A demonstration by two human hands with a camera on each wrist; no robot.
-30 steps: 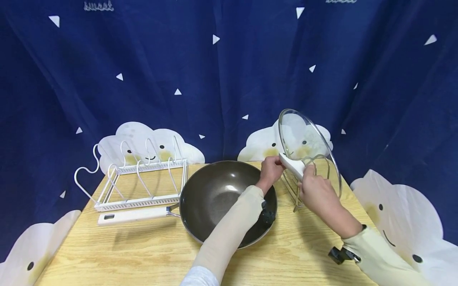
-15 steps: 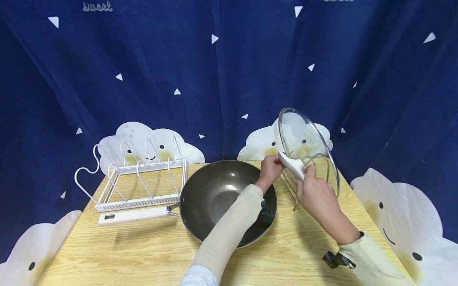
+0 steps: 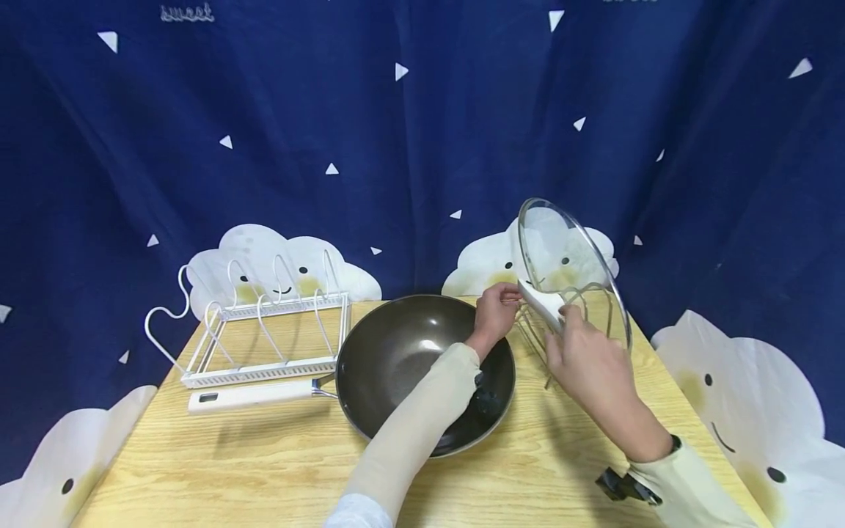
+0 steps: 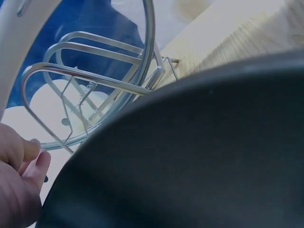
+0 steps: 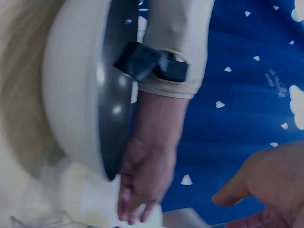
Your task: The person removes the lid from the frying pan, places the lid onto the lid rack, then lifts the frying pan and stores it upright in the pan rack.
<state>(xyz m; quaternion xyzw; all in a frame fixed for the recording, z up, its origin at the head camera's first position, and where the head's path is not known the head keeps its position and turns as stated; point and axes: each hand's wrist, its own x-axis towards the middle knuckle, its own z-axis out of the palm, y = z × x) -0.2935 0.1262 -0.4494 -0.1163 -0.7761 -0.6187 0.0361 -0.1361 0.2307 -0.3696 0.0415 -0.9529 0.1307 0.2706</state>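
Note:
A glass lid [image 3: 564,246] with a metal rim and a white handle [image 3: 541,301] leans upright in a metal wire rack [image 4: 85,50] at the table's right. My right hand [image 3: 594,363] is beside the lower end of that handle; in the right wrist view, thumb and fingers of the right hand [image 5: 273,185] stand apart with nothing between them. My left hand [image 3: 495,315] reaches across the wok [image 3: 396,359]. Its fingertips are right at the lid's rim, near the handle's upper end, and in the left wrist view the left hand [image 4: 19,175] has loosely bent fingers.
The dark wok sits mid-table, its long white handle [image 3: 254,397] pointing left. Behind that handle stands a white rack [image 3: 260,374] with wire loops. A blue curtain [image 3: 396,132] with cloud prints hangs behind the wooden table [image 3: 264,469].
My right hand has loosened from the lid's handle and drawn slightly away. My left fingers have eased a little to the left. The lid keeps its place in the rack.

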